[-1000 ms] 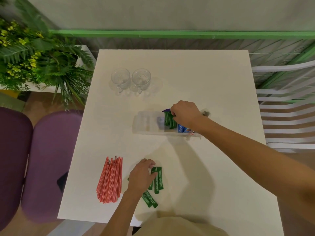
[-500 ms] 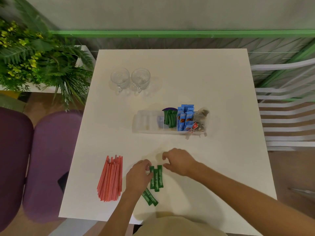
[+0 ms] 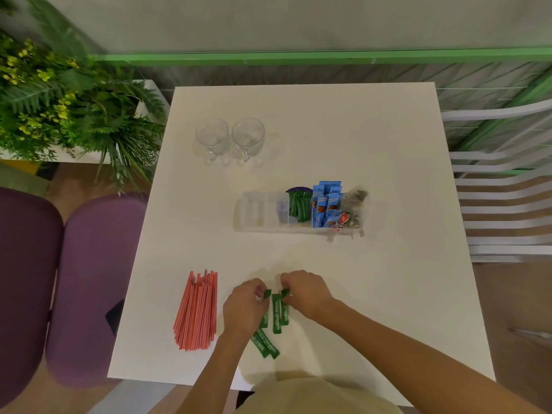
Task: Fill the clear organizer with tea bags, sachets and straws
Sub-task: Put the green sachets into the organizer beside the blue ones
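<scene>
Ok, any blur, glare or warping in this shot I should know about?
Head view: wide-angle warping bows the table edges and green rail; lighting is even, no hard glare; shadows are soft; the clear organizer reads faint; the left hand and right hand pinching the green sachets look soft.

- My white tabletop (image 3: 388, 294) carries four groups of things.
- Two glass cups (image 3: 212, 138) stand side by side towards its far left corner.
- The clear organizer (image 3: 260, 210) sits mid-table, slightly right.
- Red straws (image 3: 195, 315) lie bundled towards the near left corner.
- Green sachets (image 3: 277, 313) lie loose near the straws, by the near edge before me.
</scene>
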Demonstrator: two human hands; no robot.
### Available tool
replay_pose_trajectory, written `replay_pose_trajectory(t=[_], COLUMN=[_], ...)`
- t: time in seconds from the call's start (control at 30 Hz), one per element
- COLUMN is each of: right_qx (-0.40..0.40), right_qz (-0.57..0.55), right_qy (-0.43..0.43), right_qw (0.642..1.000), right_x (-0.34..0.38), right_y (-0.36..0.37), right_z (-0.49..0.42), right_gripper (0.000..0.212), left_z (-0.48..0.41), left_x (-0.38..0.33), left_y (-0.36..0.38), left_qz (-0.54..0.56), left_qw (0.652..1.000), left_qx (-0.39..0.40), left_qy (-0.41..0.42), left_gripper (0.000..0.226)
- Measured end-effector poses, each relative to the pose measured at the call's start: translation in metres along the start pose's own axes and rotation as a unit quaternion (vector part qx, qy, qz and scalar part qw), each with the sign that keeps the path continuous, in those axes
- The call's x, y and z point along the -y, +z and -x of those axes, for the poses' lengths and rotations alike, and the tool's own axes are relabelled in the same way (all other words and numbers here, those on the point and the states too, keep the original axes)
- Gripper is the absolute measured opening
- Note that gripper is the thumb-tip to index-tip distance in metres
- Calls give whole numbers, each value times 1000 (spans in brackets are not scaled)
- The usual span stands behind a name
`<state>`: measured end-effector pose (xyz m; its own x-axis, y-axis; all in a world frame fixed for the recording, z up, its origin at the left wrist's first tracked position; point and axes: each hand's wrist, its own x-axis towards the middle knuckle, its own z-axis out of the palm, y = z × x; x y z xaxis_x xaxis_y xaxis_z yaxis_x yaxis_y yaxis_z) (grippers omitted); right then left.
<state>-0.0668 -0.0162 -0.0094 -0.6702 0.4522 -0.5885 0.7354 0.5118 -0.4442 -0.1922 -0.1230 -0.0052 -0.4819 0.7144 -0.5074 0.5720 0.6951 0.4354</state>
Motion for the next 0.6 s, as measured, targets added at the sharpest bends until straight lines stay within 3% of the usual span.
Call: replay_pose_trajectory(t=[0.23,0.6], right_qx=[-17,-126], right_qz=[-147,-221], right_qy=[24,-1], right_qw=[989,967], right_x=[-13,-29], right_y=[-14,-110], right_z=[1,9], right_gripper=[15,6], left_z=[-14,-55], left_x=[-4,-82], left_y=[-19,-71], left_qz=[101,206], left_qw=[994,969], left_qx=[-16,-39], left_qy=[-30,127], left_gripper=[12,18])
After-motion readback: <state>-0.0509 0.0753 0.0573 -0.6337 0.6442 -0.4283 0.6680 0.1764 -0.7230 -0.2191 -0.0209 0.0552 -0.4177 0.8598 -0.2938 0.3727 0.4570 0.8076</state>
